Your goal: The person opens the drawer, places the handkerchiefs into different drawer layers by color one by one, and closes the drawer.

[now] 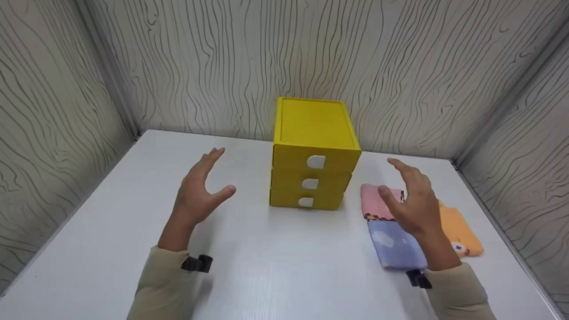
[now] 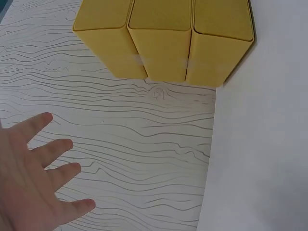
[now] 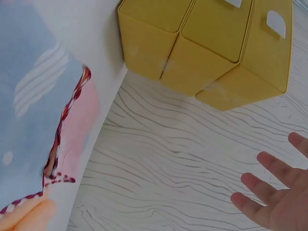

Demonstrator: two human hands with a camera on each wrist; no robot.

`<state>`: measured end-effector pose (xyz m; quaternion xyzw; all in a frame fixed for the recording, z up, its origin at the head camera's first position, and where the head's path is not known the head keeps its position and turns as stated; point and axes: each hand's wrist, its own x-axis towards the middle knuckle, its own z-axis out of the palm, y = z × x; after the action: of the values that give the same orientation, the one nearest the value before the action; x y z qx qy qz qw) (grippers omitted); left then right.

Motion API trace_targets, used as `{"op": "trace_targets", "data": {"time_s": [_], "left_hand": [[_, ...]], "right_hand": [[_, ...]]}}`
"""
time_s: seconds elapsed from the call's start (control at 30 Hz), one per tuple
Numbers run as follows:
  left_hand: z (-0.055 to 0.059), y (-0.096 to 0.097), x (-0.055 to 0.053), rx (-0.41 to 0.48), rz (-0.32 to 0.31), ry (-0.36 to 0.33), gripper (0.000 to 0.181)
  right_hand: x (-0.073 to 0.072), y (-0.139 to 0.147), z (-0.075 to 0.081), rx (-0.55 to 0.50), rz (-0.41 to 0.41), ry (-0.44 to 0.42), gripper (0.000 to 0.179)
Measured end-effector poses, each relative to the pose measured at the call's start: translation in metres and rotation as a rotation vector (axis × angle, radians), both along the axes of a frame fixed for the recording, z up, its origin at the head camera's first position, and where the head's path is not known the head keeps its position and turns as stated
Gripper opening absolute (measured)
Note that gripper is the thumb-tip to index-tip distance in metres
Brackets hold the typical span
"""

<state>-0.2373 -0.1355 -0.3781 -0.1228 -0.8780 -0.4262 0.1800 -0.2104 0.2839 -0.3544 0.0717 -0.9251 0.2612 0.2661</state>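
Observation:
Both hands hover over the white table with fingers spread and nothing in them. My left hand [image 1: 195,195] is left of a yellow three-drawer box [image 1: 311,175], well apart from it. On the box's other side is my right hand [image 1: 415,204], nearest to the folded cloths and partly covering them in the head view. Those cloths are a pink one [image 1: 377,202], a blue one [image 1: 395,244] with white patterns, and an orange one [image 1: 460,229]. White rounded tabs [image 1: 316,162] mark the fronts of the three shut drawers. In the left wrist view, the left fingers [image 2: 60,175] are straight and apart.
Behind the box stands a panel [image 1: 200,66] with a wood-grain pattern, and similar panels rise at the left and right. The white table [image 1: 249,266] reaches up to them. Each sleeve end carries a dark strap [image 1: 197,263].

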Motion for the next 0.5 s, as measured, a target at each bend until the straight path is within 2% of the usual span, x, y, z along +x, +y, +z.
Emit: {"op": "trace_targets", "data": {"time_s": [0.1,0.33,0.5], "left_hand": [[0.000,0.005,-0.003,0.059,-0.032,0.000,0.072],[0.000,0.028,-0.021,0.320,-0.207,0.014,0.059],[0.003,0.040,-0.036,0.399,-0.270,-0.002,0.056]], "right_hand": [[-0.001,-0.006,0.000,-0.050,0.026,-0.005,0.053],[-0.009,-0.033,-0.003,-0.215,0.105,-0.025,0.045],[-0.017,-0.050,-0.007,-0.305,0.183,-0.025,0.044]]}}
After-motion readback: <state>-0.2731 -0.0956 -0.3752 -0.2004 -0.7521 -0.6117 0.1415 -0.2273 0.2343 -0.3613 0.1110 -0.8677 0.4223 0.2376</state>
